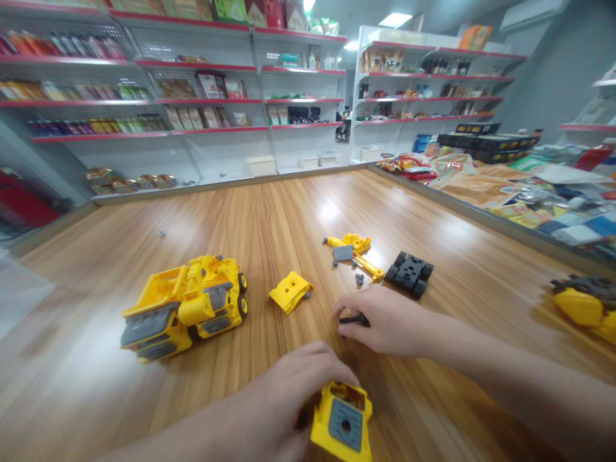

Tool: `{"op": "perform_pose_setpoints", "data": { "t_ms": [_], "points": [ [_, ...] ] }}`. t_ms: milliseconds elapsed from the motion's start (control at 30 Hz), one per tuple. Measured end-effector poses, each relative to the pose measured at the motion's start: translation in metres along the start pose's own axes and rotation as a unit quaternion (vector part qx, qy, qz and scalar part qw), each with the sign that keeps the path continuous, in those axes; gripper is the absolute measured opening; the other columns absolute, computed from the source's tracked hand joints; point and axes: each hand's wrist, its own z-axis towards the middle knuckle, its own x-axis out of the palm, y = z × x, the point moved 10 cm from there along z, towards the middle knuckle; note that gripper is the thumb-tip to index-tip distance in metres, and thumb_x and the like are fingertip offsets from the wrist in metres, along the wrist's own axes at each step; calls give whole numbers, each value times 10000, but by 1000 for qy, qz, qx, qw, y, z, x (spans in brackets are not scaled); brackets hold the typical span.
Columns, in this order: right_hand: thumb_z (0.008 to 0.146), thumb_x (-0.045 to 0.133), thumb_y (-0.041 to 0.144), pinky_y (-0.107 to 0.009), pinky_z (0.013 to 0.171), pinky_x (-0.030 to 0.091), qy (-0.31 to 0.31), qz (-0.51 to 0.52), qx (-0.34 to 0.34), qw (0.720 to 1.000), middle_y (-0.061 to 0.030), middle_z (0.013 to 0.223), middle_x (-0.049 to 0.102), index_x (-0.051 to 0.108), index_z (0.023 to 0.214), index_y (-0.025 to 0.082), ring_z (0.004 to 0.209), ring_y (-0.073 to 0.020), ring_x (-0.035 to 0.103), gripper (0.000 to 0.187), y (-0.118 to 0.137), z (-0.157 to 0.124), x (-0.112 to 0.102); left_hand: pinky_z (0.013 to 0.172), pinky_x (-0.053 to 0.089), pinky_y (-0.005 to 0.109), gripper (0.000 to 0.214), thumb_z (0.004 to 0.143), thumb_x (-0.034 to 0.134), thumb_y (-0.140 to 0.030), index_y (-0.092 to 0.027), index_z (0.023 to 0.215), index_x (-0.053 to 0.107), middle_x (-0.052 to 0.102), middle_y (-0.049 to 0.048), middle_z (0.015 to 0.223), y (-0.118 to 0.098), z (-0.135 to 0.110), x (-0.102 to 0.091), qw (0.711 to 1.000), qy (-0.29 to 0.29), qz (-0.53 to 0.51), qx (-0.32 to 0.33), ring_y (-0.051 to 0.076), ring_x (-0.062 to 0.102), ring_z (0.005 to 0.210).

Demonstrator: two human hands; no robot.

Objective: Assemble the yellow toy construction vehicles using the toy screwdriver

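The left hand [289, 398] grips a boxy yellow plastic block [342, 420] with a grey, round-holed insert, low over the near edge of the table [433, 212]. The right hand [385, 321] pinches a slim black pin [353, 319] (glossy, rod-shaped) against the wood-grain top, near a chunky truck [185, 305] and a studded chassis [410, 274].

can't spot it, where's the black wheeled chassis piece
Head view: the black wheeled chassis lies on the wooden table right of centre, just beyond the right hand, with the loose yellow arm piece to its left.
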Motion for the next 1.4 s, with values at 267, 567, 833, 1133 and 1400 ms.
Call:
{"op": "perform_pose_setpoints", "data": {
  "t_ms": [267,567,833,1133,1400],
  "points": [
    [854,625,269,-255,694,445,33,-24,-34,999,-44,803,745,719,829,188,770,-180,686,127,8,-1,2,940,483,317,637,611,507,120,-216,1151,548,628,60,1133,11,-3,-10,995,-86,-46,8,200,601,1070],
    [919,601,291,-265,699,441,-163,20,-10,986,-36,849,730,674,909,174,772,-162,667,139,7,-6,-43,856,522,296,480,720,600,33,-230,1121,575,688,52,1097,39,-7,-14,984,-149,-62,-70,208,670,993],
    [925,557,166,-237,705,486,-169,65,-205,962,-54,900,731,636,993,170,795,-142,680,104,55,-22,-41,727,515,252,357,792,648,-76,-217,1109,567,708,16,982,52,-8,-26,966,-212,-74,-126,174,682,849],
    [875,552,118,-240,715,511,-119,76,-240,961,-64,917,725,623,924,182,802,-150,686,108,64,-26,-30,724,501,254,302,797,629,-75,-200,1067,573,701,18,943,50,-6,-28,968,-211,-55,-120,173,662,830],
    [866,545,116,-239,701,507,-102,69,-251,960,-64,923,715,625,914,177,793,-147,680,112,66,-28,-26,730,503,262,280,802,621,-88,-194,1056,568,697,25,933,48,-5,-30,969,-213,-38,-123,177,661,825]
  ]
}}
